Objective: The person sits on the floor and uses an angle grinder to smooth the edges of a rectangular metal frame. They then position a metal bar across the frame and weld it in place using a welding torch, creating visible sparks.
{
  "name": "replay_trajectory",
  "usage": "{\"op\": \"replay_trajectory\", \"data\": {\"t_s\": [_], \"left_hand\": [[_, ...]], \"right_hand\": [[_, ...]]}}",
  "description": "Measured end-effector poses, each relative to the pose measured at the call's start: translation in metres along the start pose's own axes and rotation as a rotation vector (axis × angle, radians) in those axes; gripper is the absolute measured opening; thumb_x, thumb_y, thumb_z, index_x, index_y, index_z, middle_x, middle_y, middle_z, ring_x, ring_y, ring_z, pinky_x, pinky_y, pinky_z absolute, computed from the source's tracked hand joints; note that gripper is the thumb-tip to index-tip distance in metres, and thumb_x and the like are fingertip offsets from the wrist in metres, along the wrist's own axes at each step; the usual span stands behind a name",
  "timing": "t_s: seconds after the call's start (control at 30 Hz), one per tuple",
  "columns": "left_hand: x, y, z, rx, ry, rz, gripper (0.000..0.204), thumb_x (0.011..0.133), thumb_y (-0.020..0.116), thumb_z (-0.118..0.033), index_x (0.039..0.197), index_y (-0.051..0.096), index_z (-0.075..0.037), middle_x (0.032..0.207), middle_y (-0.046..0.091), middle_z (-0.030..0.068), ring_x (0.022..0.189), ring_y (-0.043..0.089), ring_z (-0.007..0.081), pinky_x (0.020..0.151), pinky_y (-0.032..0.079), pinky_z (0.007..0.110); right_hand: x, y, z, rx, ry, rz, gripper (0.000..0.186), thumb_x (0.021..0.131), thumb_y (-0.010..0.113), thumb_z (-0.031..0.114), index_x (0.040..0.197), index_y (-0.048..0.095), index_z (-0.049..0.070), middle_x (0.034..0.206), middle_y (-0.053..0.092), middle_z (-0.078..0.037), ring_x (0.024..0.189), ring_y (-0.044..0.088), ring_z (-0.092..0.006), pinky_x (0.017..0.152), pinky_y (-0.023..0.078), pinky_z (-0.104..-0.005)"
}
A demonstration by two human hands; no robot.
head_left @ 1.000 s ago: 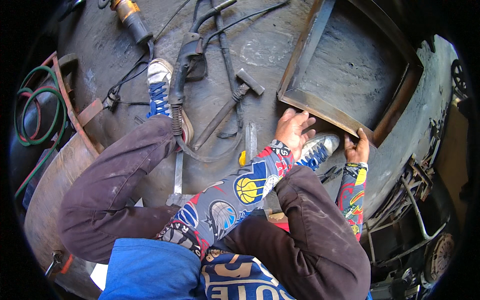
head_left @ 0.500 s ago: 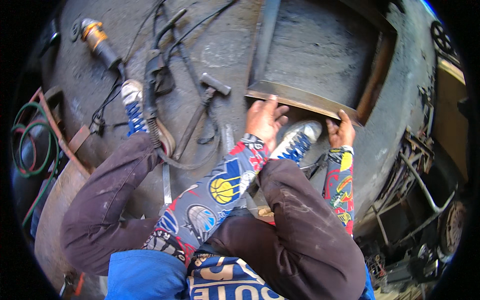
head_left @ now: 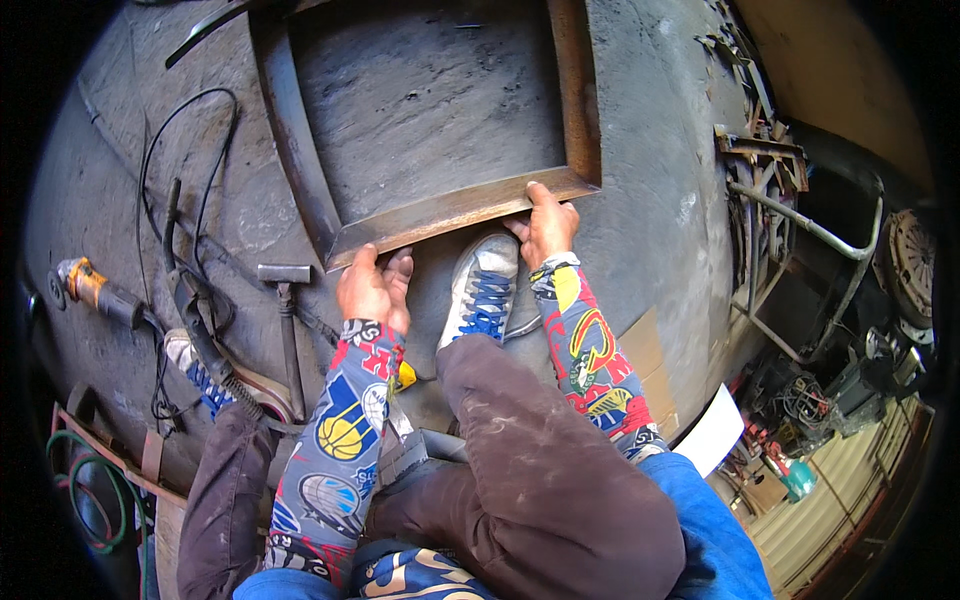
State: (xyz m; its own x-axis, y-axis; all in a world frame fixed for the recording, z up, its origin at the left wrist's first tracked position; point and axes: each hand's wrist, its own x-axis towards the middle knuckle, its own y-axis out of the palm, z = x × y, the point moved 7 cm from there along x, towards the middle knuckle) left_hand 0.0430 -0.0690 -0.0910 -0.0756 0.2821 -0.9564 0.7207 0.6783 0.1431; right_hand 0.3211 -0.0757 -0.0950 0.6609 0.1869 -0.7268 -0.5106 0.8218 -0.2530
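A rectangular metal frame (head_left: 470, 206), dark with brownish rusty patches, lies in front of me, its near bar toward my feet. My left hand (head_left: 374, 292) grips that bar close to its left corner, thumb on top and fingers partly hidden below. Nearer the right corner, my right hand (head_left: 546, 226) holds the same bar, thumb over the edge and other fingers curled under it. Between my hands stands my white shoe (head_left: 484, 290) with blue laces, its toe just short of the bar.
Left of the frame lie a hammer (head_left: 287, 320), a black cable with a handle (head_left: 188, 300) and a yellow-black angle grinder (head_left: 98, 290). Green hose (head_left: 70, 480) loops at the lower left. Scrap metal and a bent tubular frame (head_left: 800, 220) line the right side, beside a round plate (head_left: 908, 265).
My view has swung to the right, so the metal frame and tools appear farther left. My left hand's thumb now rests on the bar, where its fingers were more spread before.
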Motion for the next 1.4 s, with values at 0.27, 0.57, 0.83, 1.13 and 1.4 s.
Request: {"op": "replay_trajectory", "data": {"t_s": [0.27, 0.57, 0.83, 1.13, 1.4], "left_hand": [[-0.043, 0.027, -0.007, 1.032, 0.265, 0.191, 0.023, 0.099, 0.067, -0.025, 0.109, 0.067, -0.004, 0.106, 0.073, 0.0072, 0.085, 0.072, 0.0188, 0.068, 0.053, 0.033], [-0.051, 0.129, -0.004, 1.936, 1.425, 0.418, 0.056, 0.081, 0.078, -0.018, 0.132, 0.061, -0.007, 0.123, 0.069, 0.0106, 0.12, 0.06, 0.0326, 0.104, 0.043, 0.051], [-0.015, 0.123, 0.007, 2.061, 1.215, 0.391, 0.035, 0.078, 0.07, -0.011, 0.112, 0.064, -0.006, 0.107, 0.07, 0.016, 0.108, 0.065, 0.035, 0.097, 0.046, 0.051], [-0.023, 0.123, 0.007, 1.954, 1.23, 0.356, 0.039, 0.082, 0.066, -0.009, 0.12, 0.064, -0.001, 0.113, 0.068, 0.016, 0.112, 0.062, 0.0358, 0.103, 0.045, 0.049], [-0.021, 0.126, 0.016, 2.08, 1.307, 0.272, 0.042, 0.097, 0.055, -0.02, 0.132, 0.065, 0.0, 0.144, 0.058, 0.0201, 0.145, 0.042, 0.0381, 0.12, 0.028, 0.058]], "right_hand": [[-0.003, 0.004, 0.004, -0.011, 0.005, 0.051, 0.045, 0.091, 0.078, 0.016, 0.124, 0.051, -0.001, 0.12, 0.064, -0.018, 0.102, 0.07, -0.0341, 0.078, 0.063, -0.0538], [0.002, 0.0, 0.006, -0.069, 0.011, 0.076, 0.051, 0.089, 0.081, 0.016, 0.127, 0.051, -0.001, 0.119, 0.065, -0.017, 0.105, 0.069, -0.0321, 0.076, 0.064, -0.0516], [0.01, -0.002, -0.002, -0.066, 0.016, 0.092, 0.039, 0.091, 0.079, 0.016, 0.121, 0.057, 0.004, 0.111, 0.068, -0.011, 0.095, 0.072, -0.0278, 0.074, 0.063, -0.0486], [0.012, -0.003, -0.001, -0.072, 0.005, 0.104, 0.032, 0.096, 0.073, 0.016, 0.12, 0.058, 0.002, 0.109, 0.068, -0.012, 0.093, 0.072, -0.0256, 0.068, 0.065, -0.043], [0.013, -0.007, -0.001, -0.094, 0.007, 0.098, 0.036, 0.094, 0.076, 0.018, 0.121, 0.058, 0.001, 0.111, 0.069, -0.013, 0.093, 0.072, -0.027, 0.07, 0.065, -0.0434]]}}
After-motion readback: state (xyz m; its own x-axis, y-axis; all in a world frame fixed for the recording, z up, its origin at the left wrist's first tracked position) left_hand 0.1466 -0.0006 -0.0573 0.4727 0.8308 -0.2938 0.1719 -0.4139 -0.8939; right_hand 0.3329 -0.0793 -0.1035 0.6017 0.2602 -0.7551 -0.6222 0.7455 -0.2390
